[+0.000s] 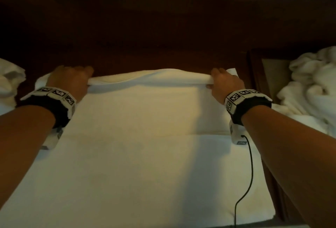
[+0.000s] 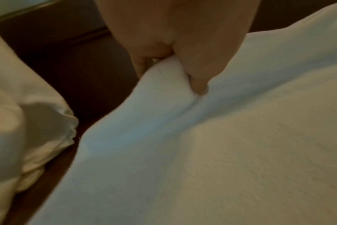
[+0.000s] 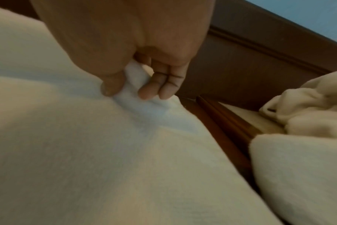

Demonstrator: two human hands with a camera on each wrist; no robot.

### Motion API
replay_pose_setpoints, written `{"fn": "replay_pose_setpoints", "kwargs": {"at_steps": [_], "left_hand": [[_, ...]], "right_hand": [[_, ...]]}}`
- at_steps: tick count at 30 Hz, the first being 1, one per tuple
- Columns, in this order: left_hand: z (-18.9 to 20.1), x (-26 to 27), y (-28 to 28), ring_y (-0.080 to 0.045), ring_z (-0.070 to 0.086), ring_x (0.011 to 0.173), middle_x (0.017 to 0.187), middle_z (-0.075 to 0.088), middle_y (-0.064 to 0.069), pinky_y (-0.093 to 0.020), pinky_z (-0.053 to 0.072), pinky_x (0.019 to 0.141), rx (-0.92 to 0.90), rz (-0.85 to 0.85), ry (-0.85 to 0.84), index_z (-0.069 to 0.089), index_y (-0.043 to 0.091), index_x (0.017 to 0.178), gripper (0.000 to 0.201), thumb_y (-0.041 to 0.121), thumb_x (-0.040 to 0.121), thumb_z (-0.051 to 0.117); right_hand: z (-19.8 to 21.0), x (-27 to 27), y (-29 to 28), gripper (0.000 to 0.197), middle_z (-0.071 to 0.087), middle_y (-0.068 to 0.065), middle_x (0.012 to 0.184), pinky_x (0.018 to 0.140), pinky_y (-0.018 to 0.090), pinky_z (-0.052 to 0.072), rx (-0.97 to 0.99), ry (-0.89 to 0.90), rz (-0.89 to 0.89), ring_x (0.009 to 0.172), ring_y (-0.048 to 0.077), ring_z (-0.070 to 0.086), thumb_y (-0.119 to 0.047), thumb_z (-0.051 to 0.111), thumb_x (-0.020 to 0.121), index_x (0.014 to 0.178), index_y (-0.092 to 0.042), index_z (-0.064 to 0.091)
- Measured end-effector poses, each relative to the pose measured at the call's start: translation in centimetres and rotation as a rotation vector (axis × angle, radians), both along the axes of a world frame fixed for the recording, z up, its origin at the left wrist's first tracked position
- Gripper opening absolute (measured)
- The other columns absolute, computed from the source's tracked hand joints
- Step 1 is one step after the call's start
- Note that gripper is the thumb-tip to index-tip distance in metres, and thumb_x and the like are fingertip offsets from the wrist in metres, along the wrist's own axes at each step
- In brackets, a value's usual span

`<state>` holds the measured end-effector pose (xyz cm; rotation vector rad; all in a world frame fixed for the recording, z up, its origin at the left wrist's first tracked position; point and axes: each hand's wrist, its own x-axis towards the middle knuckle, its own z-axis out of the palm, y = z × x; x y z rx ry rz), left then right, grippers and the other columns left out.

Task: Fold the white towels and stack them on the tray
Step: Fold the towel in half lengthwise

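Folding white towel [image 1: 138, 155] spread flat on the dark wood top: far edge pinched at both corners, left hand [image 1: 70, 79] and right hand [image 1: 224, 84]. Keep it taut, match corners, then press the crease. Unfolded heap [image 1: 312, 89] waiting right.

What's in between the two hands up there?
The lifted far edge of the white towel runs between the left hand and the right hand. Each hand pinches one end of it. The head view shows this best.
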<state>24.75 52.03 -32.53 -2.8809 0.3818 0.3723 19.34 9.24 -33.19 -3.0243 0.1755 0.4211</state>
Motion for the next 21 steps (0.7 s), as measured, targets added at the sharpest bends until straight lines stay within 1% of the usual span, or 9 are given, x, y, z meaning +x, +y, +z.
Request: {"fn": "replay_pose_setpoints", "kwargs": {"at_steps": [1,2,4,7,11,14,16,18,21], "left_hand": [[0.5,-0.3,0.3,-0.044,0.062,0.073,0.084,0.06,-0.023,-0.05,0.046,0.068,-0.035,0.011,-0.007,0.057,0.005,0.095,0.027,0.006,0.077,0.078],[1.1,-0.6,0.7,-0.043,0.06,0.073,0.084,0.058,-0.021,-0.047,0.045,0.064,-0.076,0.026,-0.017,0.054,0.008,0.095,0.025,0.01,0.082,0.075],[2.0,-1.7,1.8,-0.036,0.055,0.068,0.078,0.053,-0.013,-0.047,0.048,0.062,-0.162,0.04,-0.027,0.046,0.016,0.091,0.024,0.018,0.09,0.069],[3.6,-4.4,3.0,-0.029,0.048,0.059,0.065,0.046,-0.003,-0.043,0.047,0.058,-0.222,0.042,-0.053,0.039,0.023,0.084,0.031,0.027,0.09,0.07],[6.2,-10.3,4.0,-0.025,0.043,0.052,0.061,0.041,0.0,-0.037,0.038,0.054,-0.303,0.038,-0.146,0.037,0.02,0.079,0.037,0.032,0.088,0.072],[7.4,-17.1,4.4,-0.034,0.053,0.056,0.063,0.049,-0.006,-0.037,0.038,0.054,-0.356,0.022,-0.153,0.046,0.016,0.079,0.034,0.023,0.081,0.079],[7.2,-21.9,4.9,-0.036,0.057,0.054,0.063,0.056,-0.012,-0.038,0.04,0.054,-0.327,-0.063,-0.188,0.056,0.013,0.079,0.033,0.013,0.069,0.087],[5.8,-26.5,5.9,-0.034,0.056,0.052,0.065,0.058,-0.014,-0.038,0.039,0.056,-0.251,-0.137,-0.179,0.061,0.01,0.079,0.038,0.007,0.058,0.091],[2.0,-31.6,7.7,-0.034,0.058,0.063,0.074,0.061,-0.011,-0.047,0.044,0.065,-0.084,-0.169,-0.075,0.063,0.014,0.085,0.041,0.02,0.057,0.092]], "right_hand": [[0.5,-0.4,-0.2,0.03,0.056,0.008,0.109,0.077,0.046,0.054,-0.014,-0.017,-0.007,0.092,0.034,0.061,-0.029,0.06,0.096,0.119,-0.015,0.049],[1.0,-0.9,-0.3,0.029,0.057,0.008,0.109,0.076,0.047,0.054,-0.029,-0.031,-0.019,0.092,0.036,0.061,-0.028,0.059,0.096,0.119,-0.015,0.049],[2.3,-2.1,-0.3,0.026,0.059,0.01,0.108,0.077,0.049,0.055,-0.062,-0.035,-0.029,0.091,0.038,0.062,-0.026,0.059,0.096,0.118,-0.016,0.05],[3.9,-4.5,0.1,0.019,0.06,0.009,0.102,0.075,0.049,0.056,-0.087,-0.052,-0.042,0.085,0.037,0.062,-0.024,0.056,0.097,0.114,-0.017,0.053],[6.0,-9.8,1.6,0.013,0.06,0.007,0.097,0.073,0.048,0.055,-0.059,-0.127,-0.087,0.081,0.037,0.062,-0.02,0.052,0.096,0.109,-0.016,0.054],[6.8,-16.2,2.5,0.014,0.059,0.01,0.107,0.069,0.041,0.045,0.008,-0.122,-0.174,0.09,0.04,0.061,-0.018,0.05,0.095,0.108,-0.015,0.054],[6.5,-21.3,3.0,0.019,0.056,0.011,0.115,0.07,0.041,0.042,0.037,-0.061,-0.22,0.095,0.04,0.059,-0.02,0.049,0.093,0.112,-0.016,0.053],[5.3,-26.1,3.4,0.023,0.051,0.011,0.118,0.071,0.042,0.044,0.036,0.017,-0.227,0.095,0.041,0.059,-0.02,0.051,0.092,0.114,-0.016,0.052],[3.3,-31.0,4.2,0.03,0.047,0.008,0.118,0.07,0.042,0.049,-0.049,0.176,-0.172,0.099,0.036,0.058,-0.021,0.054,0.09,0.119,-0.017,0.049]]}}
